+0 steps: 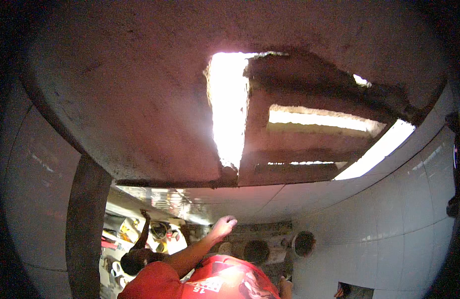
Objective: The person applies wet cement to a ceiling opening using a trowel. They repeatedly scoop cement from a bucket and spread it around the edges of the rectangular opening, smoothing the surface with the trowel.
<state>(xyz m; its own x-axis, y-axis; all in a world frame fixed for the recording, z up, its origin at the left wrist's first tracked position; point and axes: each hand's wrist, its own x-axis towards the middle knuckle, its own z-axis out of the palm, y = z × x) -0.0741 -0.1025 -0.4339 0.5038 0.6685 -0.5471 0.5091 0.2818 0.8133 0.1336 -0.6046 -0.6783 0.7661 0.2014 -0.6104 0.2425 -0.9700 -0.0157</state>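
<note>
My left hand (225, 226) is raised in front of me at the end of a bare forearm, close before a pale tiled wall (260, 199). Its fingers are curled closed; whatever they may hold is hidden. Low in the picture, beside my red printed shirt (225, 279), shows a small part of my right hand (286, 287). Its fingers are mostly out of sight, so its grip is unclear. Below the left hand stands a dark round container (256, 252). Another round dark opening (304, 243) lies to its right.
A co-worker's dark-haired head (133, 261) and raised arm (144, 231) appear at lower left, among cluttered items (163, 234). Rough brown plaster (140, 114) with bright openings (229, 109) fills the top. Grey tiled walls (384, 229) curve along the right. A dark rectangular recess (357, 291) shows at lower right.
</note>
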